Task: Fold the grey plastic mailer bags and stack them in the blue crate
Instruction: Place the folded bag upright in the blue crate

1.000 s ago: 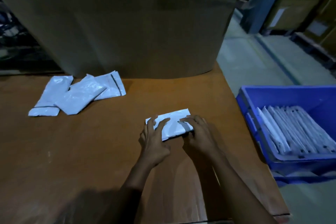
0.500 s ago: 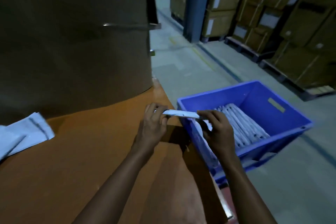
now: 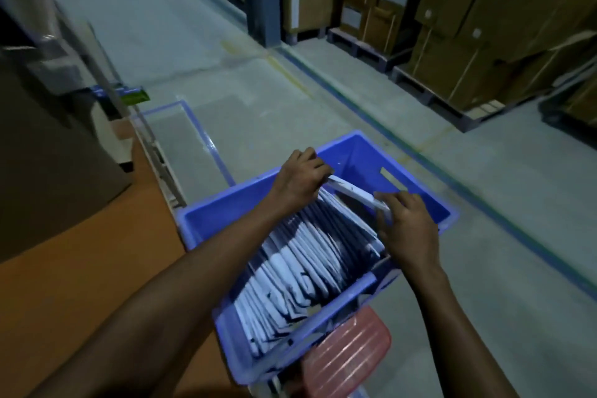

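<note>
A folded grey mailer bag [image 3: 353, 194] is held edge-up over the far end of the blue crate [image 3: 206, 220]. My left hand [image 3: 302, 179] grips its left end and my right hand [image 3: 405, 229] pinches its right end. Below and in front of it, a row of several folded mailer bags [image 3: 307, 268] stands on edge inside the crate, filling most of its length. The far part of the crate behind the held bag shows bare blue wall.
The crate sits on a red stool [image 3: 349, 355] beside the brown table [image 3: 80, 284]. A large cardboard box [image 3: 38, 155] stands on the table at left. Pallets of stacked cartons [image 3: 468, 42] line the far right across a concrete floor with blue lines.
Both hands lifted the folded bag from the table, carried it right and now hold it above the back of the row in the crate. The view swung right, away from the unfolded bags.
</note>
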`<state>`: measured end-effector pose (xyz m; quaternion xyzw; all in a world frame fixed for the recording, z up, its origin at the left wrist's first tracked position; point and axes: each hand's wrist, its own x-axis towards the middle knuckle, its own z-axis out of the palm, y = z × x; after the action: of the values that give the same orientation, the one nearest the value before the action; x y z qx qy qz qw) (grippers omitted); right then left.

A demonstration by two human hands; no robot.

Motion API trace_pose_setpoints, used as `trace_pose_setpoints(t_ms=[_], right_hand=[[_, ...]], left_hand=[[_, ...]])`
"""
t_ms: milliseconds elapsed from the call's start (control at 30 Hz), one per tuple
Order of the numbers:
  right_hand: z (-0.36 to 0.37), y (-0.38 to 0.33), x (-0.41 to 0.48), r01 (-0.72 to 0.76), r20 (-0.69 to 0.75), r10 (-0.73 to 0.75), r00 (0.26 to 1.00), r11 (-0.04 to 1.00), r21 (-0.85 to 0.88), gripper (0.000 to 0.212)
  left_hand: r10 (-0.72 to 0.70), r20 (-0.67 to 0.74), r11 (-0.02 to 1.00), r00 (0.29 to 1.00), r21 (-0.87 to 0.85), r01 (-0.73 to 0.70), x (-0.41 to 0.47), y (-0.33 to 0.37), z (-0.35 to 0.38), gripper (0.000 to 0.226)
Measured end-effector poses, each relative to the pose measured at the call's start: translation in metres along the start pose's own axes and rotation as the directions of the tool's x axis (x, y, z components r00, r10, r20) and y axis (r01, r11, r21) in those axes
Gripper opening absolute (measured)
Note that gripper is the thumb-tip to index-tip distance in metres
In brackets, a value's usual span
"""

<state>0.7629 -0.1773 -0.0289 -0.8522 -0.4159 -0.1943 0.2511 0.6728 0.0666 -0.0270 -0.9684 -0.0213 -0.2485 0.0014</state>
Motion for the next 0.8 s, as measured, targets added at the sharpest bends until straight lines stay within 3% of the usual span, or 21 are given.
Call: trace_pose_setpoints(t_ms=[67,133,267,467,633,700,800], right_hand=[[0.013,0.013,0.015,-0.083,0.208,0.095,0.973,0.994,-0.065,0.040],[0.029,0.019,0.030,-0.150,0.412,0.196,0.890,0.979,-0.141,0.041],[0.064,0.023,0.054,-0.081,0.659,0.234,0.715,0.964,-0.254,0.037],[0.113,0.035,0.071,-0.051,0.816,0.227,0.532,0.970,-0.237,0.032],[0.130,0.052,0.072,-0.180,0.892,0.232,0.387,0.968,-0.173,0.037],[0.132,0.057,0.070,-0.252,0.902,0.244,0.356,0.955,-0.159,0.039],[0.131,0.059,0.068,-0.335,0.901,0.258,0.348,0.932,-0.138,0.043]], left_hand=[[0.019,0.112,1.000,0.994,-0.004,-0.019,0.022,-0.003,0.028,0.021],[0.065,0.228,0.998,0.971,-0.023,-0.061,0.037,-0.008,0.055,0.019],[0.102,0.390,0.995,0.915,-0.061,-0.085,0.048,-0.023,0.114,0.018],[0.066,0.619,0.996,0.783,0.012,-0.093,0.055,-0.029,0.149,0.016],[0.070,0.657,0.997,0.750,-0.059,-0.041,0.061,-0.031,0.154,0.017],[0.098,0.639,0.985,0.763,-0.171,0.017,0.062,-0.034,0.155,0.024],[0.095,0.697,0.960,0.711,-0.252,0.120,0.066,-0.029,0.153,0.040]])
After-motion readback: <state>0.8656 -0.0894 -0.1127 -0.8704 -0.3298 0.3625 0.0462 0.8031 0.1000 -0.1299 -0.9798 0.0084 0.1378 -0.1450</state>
